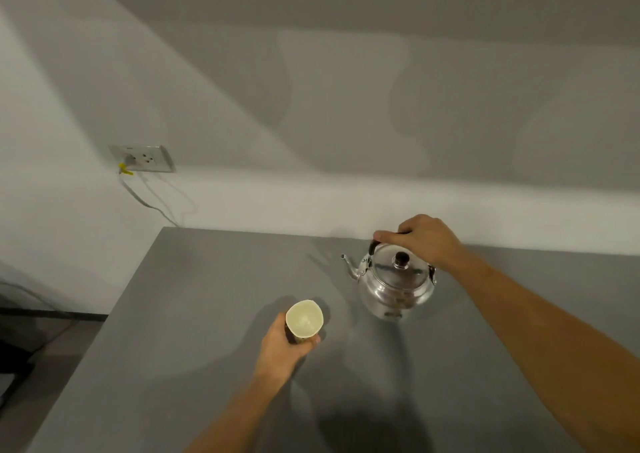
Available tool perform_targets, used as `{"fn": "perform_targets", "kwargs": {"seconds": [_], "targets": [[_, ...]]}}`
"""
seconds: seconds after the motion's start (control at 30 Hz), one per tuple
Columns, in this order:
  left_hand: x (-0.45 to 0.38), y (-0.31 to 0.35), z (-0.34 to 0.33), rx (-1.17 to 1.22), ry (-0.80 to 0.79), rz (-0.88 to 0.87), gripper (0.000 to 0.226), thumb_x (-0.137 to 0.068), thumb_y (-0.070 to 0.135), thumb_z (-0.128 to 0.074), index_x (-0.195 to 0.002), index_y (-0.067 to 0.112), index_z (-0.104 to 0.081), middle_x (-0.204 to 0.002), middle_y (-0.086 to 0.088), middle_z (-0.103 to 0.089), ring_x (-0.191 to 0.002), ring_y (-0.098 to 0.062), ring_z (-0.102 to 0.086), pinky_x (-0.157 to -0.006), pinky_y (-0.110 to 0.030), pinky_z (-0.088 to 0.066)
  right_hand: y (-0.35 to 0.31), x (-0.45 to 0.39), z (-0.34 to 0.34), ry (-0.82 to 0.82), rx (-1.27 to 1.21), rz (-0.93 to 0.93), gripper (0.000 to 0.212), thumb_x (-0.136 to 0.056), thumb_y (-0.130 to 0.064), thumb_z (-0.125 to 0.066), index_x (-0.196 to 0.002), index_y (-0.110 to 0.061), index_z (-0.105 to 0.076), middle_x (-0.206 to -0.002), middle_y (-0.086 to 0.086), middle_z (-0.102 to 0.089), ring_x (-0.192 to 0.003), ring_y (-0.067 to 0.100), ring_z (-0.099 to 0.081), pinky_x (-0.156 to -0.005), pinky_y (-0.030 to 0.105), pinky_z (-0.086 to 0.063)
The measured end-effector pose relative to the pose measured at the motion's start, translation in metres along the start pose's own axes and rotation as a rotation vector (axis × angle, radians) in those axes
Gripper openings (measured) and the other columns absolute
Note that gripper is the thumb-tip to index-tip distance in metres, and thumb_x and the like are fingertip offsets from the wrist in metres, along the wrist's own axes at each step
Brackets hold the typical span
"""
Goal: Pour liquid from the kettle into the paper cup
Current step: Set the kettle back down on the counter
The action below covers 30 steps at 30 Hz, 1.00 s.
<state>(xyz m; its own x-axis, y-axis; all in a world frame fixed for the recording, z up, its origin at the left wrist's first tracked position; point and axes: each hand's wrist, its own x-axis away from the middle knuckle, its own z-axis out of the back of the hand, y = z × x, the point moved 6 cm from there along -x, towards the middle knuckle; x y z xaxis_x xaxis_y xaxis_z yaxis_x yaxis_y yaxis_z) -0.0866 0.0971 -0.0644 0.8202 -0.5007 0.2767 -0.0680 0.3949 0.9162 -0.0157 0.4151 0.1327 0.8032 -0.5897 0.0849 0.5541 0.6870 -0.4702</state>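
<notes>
A shiny metal kettle (394,288) with a black lid knob stands upright on the grey table (194,366), its spout pointing left. My right hand (420,239) is closed over the kettle's black top handle. A pale paper cup (304,318) is to the kettle's lower left, its mouth open upward and its inside looking empty. My left hand (284,347) is wrapped around the cup's side from below. Cup and kettle are apart, with a gap of table between them.
The table's left edge runs diagonally down to the lower left, with dark floor (41,341) beyond it. A white wall stands behind the table's far edge. A wall socket (143,158) with a plugged-in cable hangs at the left.
</notes>
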Motion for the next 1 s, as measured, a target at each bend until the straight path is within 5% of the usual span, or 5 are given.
{"fn": "perform_targets", "kwargs": {"seconds": [0.3, 0.5, 0.7, 1.0], "targets": [[-0.003, -0.006, -0.002, 0.009, -0.011, -0.004, 0.056, -0.066, 0.02, -0.094, -0.109, 0.037, -0.063, -0.103, 0.021, -0.075, -0.097, 0.002, -0.07, -0.083, -0.018, -0.052, 0.03, -0.044, 0.007, 0.079, -0.074, -0.112, 0.074, -0.064, -0.085, -0.063, -0.05, -0.016, -0.043, -0.048, 0.0, -0.039, -0.046, 0.018, -0.041, -0.047, 0.032, -0.03], [-0.004, -0.007, -0.003, 0.012, -0.003, -0.015, 0.06, -0.067, 0.016, -0.093, -0.118, 0.028, -0.063, -0.11, 0.006, -0.076, -0.103, -0.008, -0.071, -0.091, -0.029, -0.054, 0.045, -0.061, 0.003, 0.093, -0.119, -0.142, 0.072, -0.067, -0.082, -0.065, -0.05, -0.016, -0.043, -0.05, 0.0, -0.041, -0.047, 0.016, -0.042, -0.048, 0.03, -0.032], [-0.003, -0.005, -0.003, 0.0, 0.0, -0.008, 0.058, -0.067, 0.015, -0.093, -0.116, 0.027, -0.064, -0.107, 0.006, -0.077, -0.098, -0.004, -0.072, -0.078, -0.014, -0.052, 0.052, -0.068, -0.012, 0.062, -0.17, -0.128, 0.076, -0.065, -0.084, -0.064, -0.055, -0.01, -0.051, -0.055, 0.002, -0.043, -0.05, 0.017, -0.042, -0.051, 0.032, -0.033], [-0.004, -0.008, -0.002, 0.001, -0.004, 0.004, 0.059, -0.068, 0.013, -0.093, -0.117, 0.028, -0.064, -0.109, 0.005, -0.077, -0.101, -0.006, -0.072, -0.085, -0.022, -0.053, 0.061, -0.072, -0.019, 0.016, -0.17, -0.11, 0.069, -0.073, -0.08, -0.064, -0.049, -0.019, -0.043, -0.052, -0.005, -0.042, -0.05, 0.014, -0.042, -0.051, 0.028, -0.031]]}}
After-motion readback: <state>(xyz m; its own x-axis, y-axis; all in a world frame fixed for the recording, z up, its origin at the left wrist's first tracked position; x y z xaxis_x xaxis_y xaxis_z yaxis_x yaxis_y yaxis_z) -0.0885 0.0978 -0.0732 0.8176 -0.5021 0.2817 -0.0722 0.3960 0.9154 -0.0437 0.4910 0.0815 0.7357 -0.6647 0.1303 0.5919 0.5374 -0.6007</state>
